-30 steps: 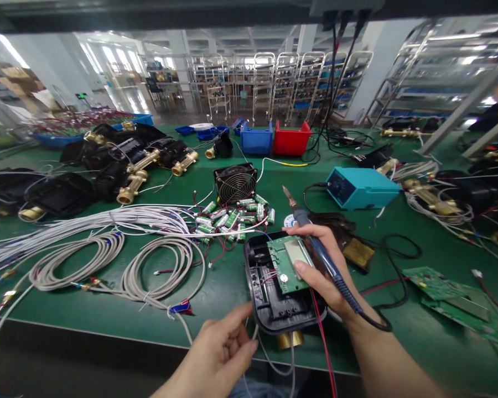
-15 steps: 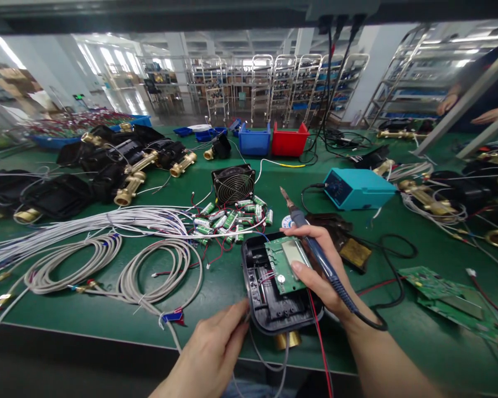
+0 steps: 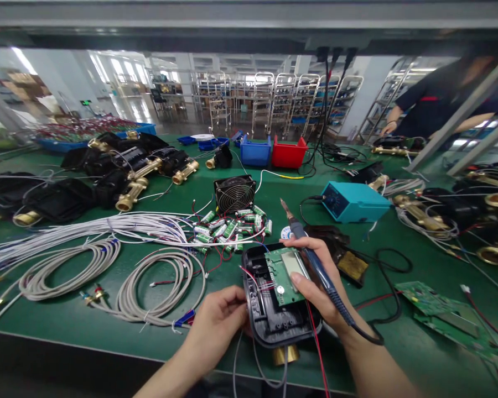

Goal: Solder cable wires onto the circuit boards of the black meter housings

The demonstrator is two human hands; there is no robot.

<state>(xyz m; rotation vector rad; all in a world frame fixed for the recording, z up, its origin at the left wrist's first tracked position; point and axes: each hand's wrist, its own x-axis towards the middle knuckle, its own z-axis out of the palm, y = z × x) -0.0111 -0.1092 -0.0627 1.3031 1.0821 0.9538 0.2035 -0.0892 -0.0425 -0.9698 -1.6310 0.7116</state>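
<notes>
Cable coils [image 3: 157,282] lie left on the bench [image 3: 66,323]. Your left hand [image 3: 216,326] is near centre, fingers curled onto the left rim of the black housing [image 3: 278,320]. The green circuit board [image 3: 288,271] sits tilted in the housing. Your right hand [image 3: 321,284] pinches the board, with the soldering iron [image 3: 315,262] clamped in the same fingers, tip pointing far. The teal station [image 3: 352,202] is far right.

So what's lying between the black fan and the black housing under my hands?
In the head view, a heap of small green cylinders with red and white leads lies on the green table between the fan and the housing.
</notes>
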